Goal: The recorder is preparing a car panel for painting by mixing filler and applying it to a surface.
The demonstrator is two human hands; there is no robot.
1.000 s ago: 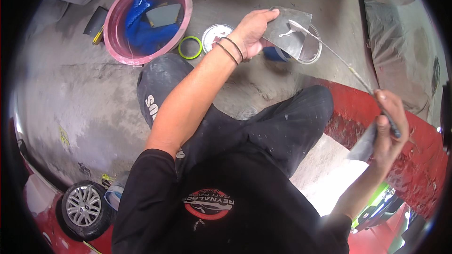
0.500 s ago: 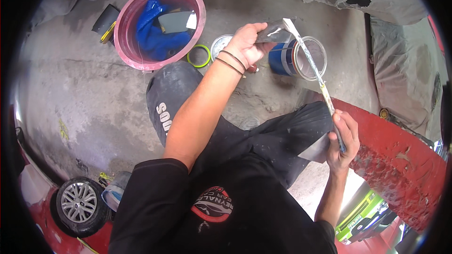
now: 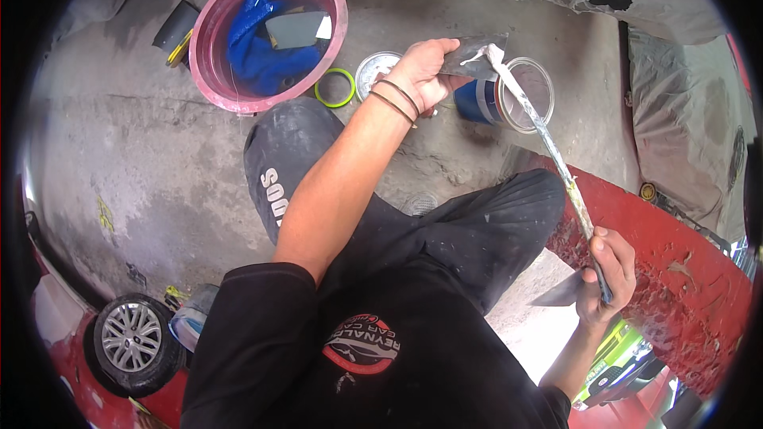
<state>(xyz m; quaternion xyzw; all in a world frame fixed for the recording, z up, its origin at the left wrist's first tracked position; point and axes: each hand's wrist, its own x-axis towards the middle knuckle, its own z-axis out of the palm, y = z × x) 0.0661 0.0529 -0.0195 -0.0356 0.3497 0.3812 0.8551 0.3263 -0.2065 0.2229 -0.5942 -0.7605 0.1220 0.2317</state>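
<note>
My left hand (image 3: 427, 75) grips a dark flat plate (image 3: 469, 58) by its near edge, thumb on top. White paste (image 3: 478, 56) lies on the plate's face. Closed around the lower end of a long, paste-smeared stirring stick (image 3: 548, 141) is my right hand (image 3: 608, 274). The stick's far end, thick with white paste, touches or hovers just over the plate; I cannot tell which. A thin grey spreader (image 3: 559, 291) also juts from the right hand. Beneath the stick, a blue can (image 3: 477, 102) shows its round open mouth.
A pink tub (image 3: 208, 71) holds water, a blue cloth (image 3: 258, 56) and a grey sheet. Near it lie a green tape ring (image 3: 335, 103) and a round lid (image 3: 373, 71). A scuffed red panel (image 3: 660, 262) lies right; a wheel (image 3: 133, 338) stands lower left.
My right hand has moved down and to the right with the stick and spreader. White paste at the stick's far end now sits lower, against the plate's right part. The left hand shifted slightly right.
</note>
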